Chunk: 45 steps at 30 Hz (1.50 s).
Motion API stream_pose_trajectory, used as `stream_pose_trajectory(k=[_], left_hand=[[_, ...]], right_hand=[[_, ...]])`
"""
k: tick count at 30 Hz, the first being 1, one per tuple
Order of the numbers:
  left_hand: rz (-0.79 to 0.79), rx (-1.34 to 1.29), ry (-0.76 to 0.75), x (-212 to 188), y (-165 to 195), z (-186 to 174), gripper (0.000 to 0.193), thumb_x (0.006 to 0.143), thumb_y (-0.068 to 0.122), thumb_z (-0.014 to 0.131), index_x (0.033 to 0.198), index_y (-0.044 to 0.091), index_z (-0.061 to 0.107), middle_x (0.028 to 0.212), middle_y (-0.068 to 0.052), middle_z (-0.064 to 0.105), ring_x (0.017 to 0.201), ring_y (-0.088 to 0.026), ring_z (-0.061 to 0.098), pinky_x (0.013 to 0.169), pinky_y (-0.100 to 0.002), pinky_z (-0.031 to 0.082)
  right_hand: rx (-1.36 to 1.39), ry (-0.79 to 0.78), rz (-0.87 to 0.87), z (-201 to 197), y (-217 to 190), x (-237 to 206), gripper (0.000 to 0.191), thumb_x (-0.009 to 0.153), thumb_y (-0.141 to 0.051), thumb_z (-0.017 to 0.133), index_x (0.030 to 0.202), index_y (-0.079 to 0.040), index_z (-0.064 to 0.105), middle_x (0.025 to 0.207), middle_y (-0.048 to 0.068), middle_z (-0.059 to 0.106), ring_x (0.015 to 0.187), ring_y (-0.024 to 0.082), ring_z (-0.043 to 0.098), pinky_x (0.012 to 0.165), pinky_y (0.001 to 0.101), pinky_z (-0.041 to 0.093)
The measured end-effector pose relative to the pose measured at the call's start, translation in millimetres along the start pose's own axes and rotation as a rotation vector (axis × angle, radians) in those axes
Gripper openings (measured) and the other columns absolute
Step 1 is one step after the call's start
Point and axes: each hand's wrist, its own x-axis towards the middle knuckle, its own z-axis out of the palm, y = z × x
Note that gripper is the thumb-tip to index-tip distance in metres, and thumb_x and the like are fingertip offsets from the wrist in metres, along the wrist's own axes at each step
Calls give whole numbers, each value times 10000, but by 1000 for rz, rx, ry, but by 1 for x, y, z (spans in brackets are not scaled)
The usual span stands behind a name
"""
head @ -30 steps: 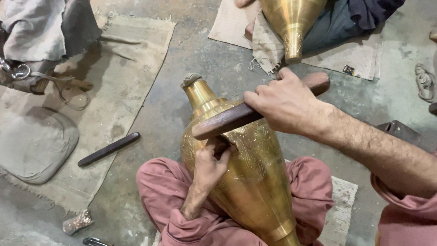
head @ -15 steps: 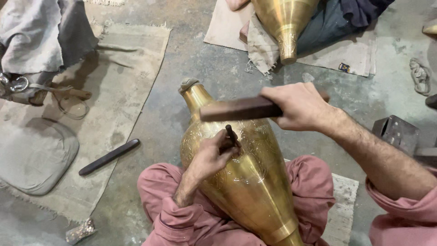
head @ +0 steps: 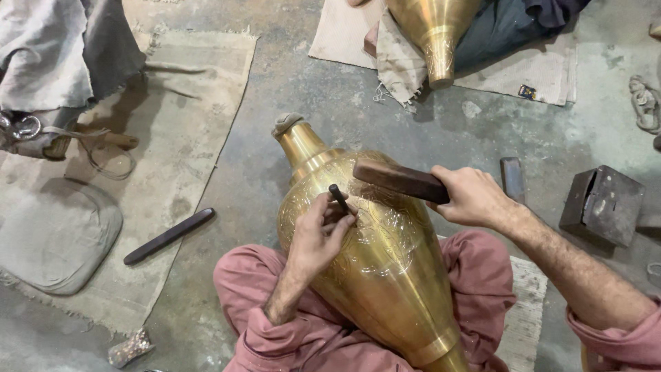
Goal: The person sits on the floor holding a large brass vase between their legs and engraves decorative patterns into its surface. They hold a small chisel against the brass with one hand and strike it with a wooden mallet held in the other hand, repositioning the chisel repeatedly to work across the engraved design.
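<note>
We are sitting cross-legged on the concrete floor (head: 289, 83) with a large brass vase (head: 372, 255) lying across our lap, its narrow neck pointing away from us and its wide engraved body resting between our knees. Our left hand (head: 318, 238) is lying on the upper curve of the vase, its fingers pinched closed around a short dark chisel (head: 339, 198), whose tip is meeting the patterned metal. Our right hand (head: 471, 196) is wrapped fully around one end of a dark wooden mallet (head: 399, 180), holding it level just above the vase's shoulder and just beside the head of the chisel; we cannot tell whether the two are touching. To the left, a slim dark stick (head: 169, 236) is lying at the edge of a burlap mat (head: 200, 103), near a grey cushion (head: 58, 241). To the right, a dark metal block (head: 602, 205) is sitting on the floor, well apart from the vase. Further off, a second brass vessel (head: 434, 34) is resting on a cloth (head: 344, 34), its narrow end pointing towards us.
</note>
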Motion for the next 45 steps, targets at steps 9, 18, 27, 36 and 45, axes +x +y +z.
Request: stream_pose_trajectory(k=[9,18,27,36,45], left_hand=[[90,103,-3,6,-21,-2,416,956,42,720,1309,-72,532,1113,-191,767,1018,-254,793,813,-327,642],[-10,127,-142,24,-11,-10,447,920,59,740,1319,-51,570,1132,-177,768,1025,-246,788,864,-352,626],[252,203,-481,60,3,-23,462,930,73,689,1375,81,562,1046,-125,775,939,-280,785,810,-382,624],[268,297,-901,98,4,-17,418,971,162,672,1372,164,556,925,-64,782,838,-265,779,775,-411,592],[513,343,-1090,127,-1,-10,587,873,95,684,1432,180,526,1029,-80,769,891,-287,758,781,-433,579]], right_hand=[[247,85,-250,-50,-30,49,305,837,-281,748,1033,-96,604,780,59,716,665,225,719,608,424,587],[-113,61,-321,-72,-38,55,175,845,-173,714,955,-117,591,720,38,686,627,216,681,607,402,554],[243,243,-101,-16,16,1,331,750,-164,813,1041,-102,667,742,93,710,664,264,712,606,419,559],[477,466,180,83,46,-62,340,852,-174,779,1145,-61,652,828,90,727,660,197,743,584,365,592],[294,479,386,132,37,-92,586,672,-66,748,1249,-28,653,966,158,753,722,256,752,647,390,621]])
